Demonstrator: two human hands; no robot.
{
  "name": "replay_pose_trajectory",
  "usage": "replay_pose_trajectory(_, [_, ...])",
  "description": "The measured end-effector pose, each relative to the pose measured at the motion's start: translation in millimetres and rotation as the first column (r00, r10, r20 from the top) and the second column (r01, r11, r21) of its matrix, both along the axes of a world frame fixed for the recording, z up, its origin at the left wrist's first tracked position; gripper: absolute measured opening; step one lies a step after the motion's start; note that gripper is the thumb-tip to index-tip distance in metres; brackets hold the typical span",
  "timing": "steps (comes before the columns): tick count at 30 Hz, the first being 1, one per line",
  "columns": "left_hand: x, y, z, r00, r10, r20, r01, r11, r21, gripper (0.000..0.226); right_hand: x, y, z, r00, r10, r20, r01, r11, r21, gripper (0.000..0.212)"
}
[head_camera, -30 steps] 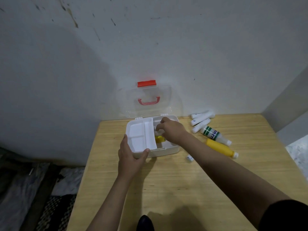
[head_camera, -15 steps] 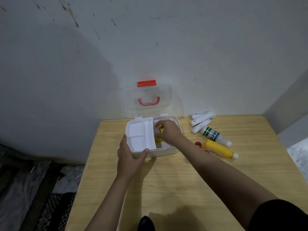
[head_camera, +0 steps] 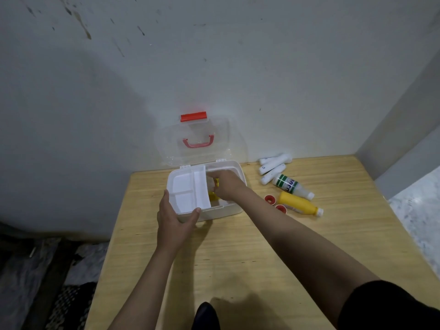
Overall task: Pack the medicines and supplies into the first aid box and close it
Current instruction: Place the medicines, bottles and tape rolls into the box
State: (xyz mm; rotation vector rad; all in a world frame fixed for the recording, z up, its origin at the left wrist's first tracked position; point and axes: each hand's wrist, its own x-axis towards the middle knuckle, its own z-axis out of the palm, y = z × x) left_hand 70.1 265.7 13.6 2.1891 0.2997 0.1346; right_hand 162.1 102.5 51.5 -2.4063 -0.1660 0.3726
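Note:
The white first aid box [head_camera: 228, 211] stands open at the back of the wooden table, its clear lid [head_camera: 166, 144] with a red handle leaning on the wall. A white divided tray [head_camera: 188, 190] fills its left half. My left hand [head_camera: 172, 222] grips the box's front left corner. My right hand [head_camera: 227, 186] reaches into the right half, fingers closed on a yellow item [head_camera: 212, 196] that is partly hidden. To the right of the box lie three white tubes [head_camera: 273, 164], a green-labelled white bottle [head_camera: 291, 185], a yellow bottle [head_camera: 297, 205] and two small red round pieces [head_camera: 269, 199].
The table [head_camera: 238, 263] is pushed against the grey wall at the back. Its left edge drops off to a floor with dark cloth [head_camera: 47, 270]. A grey wall and a marbled surface [head_camera: 419, 210] border the right side.
My right hand has shifted a little further back inside the box. The two red round pieces beside the yellow bottle have come into view. My left hand stays on the box's corner.

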Motion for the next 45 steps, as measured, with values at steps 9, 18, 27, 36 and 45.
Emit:
replay_pose_trajectory(9, [2, 2, -6, 1.000, 0.012, 0.017, -0.011, 0.999, -0.038, 0.100, -78, -123, -17, 0.757, -0.541, 0.368, 0.545, 0.832, 0.102, 0.033])
replay_pose_trajectory(18, [3, 2, -8, 0.999, 0.002, 0.033, 0.000, 0.997, -0.074, 0.099, -118, -180, -73, 0.689, -0.684, 0.239, 0.704, 0.710, 0.002, 0.042])
replay_pose_trajectory(27, [3, 3, -11, 0.999, 0.002, 0.037, 0.001, 0.997, -0.083, 0.099, -126, -194, -49, 0.620, -0.725, 0.300, 0.676, 0.687, 0.264, 0.016])
replay_pose_trajectory(36, [2, 4, -10, 0.999, 0.002, 0.038, 0.002, 0.996, -0.091, 0.100, -87, -128, 47, 0.724, -0.515, 0.459, 0.366, 0.851, 0.378, 0.017])
replay_pose_trajectory(45, [1, 3, -7, 1.000, 0.001, 0.028, 0.002, 0.995, -0.096, 0.101, -29, -53, 35, 0.929, -0.043, 0.368, 0.046, 0.999, 0.000, 0.032])
